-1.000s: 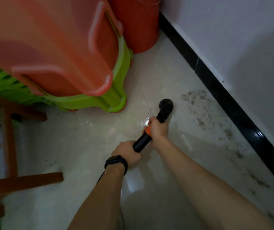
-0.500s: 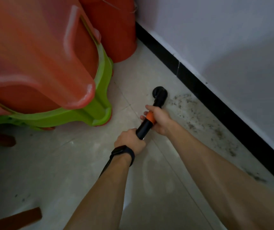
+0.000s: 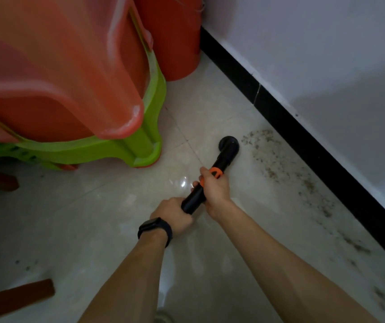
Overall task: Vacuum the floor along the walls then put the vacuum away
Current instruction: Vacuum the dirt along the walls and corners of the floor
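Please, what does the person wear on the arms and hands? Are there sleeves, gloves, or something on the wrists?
Both forearms are bare to the picture's edge; no sleeves show. The left hand and the right hand have no gloves. The left wrist carries a black band with a dark rectangular face, like a watch. The right wrist is bare.
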